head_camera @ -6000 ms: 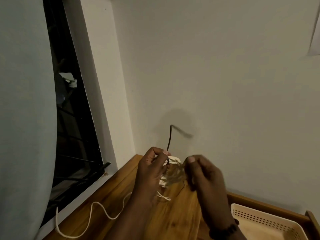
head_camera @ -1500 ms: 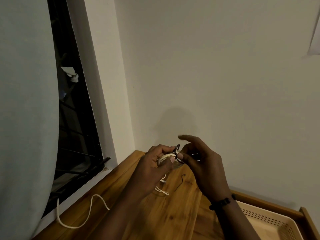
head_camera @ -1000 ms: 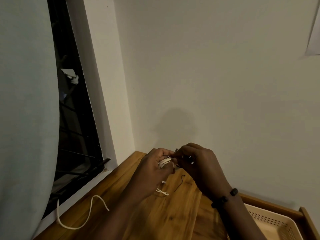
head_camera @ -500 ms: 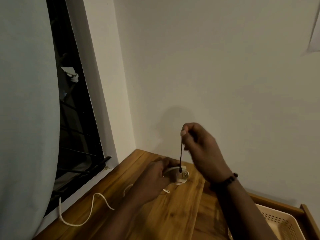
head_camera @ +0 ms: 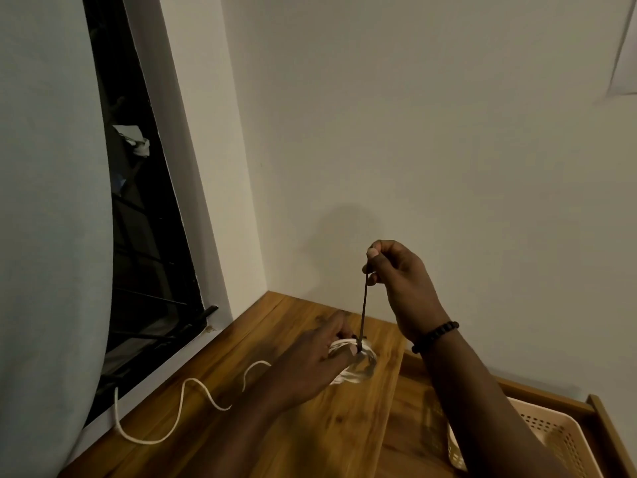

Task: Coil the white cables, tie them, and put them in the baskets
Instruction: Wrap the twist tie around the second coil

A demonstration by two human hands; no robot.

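Black tie [head_camera: 363, 307] pulled taut above a coiled white cable [head_camera: 355, 365].

The right hand [head_camera: 400, 274] pinches the tie's upper end; the left hand [head_camera: 317, 357] grips the coil down on the wooden tabletop [head_camera: 327, 443]. A loose cable tail [head_camera: 179, 412] snakes left toward the window sill. A cream perforated basket [head_camera: 551, 439] sits well apart at lower right.
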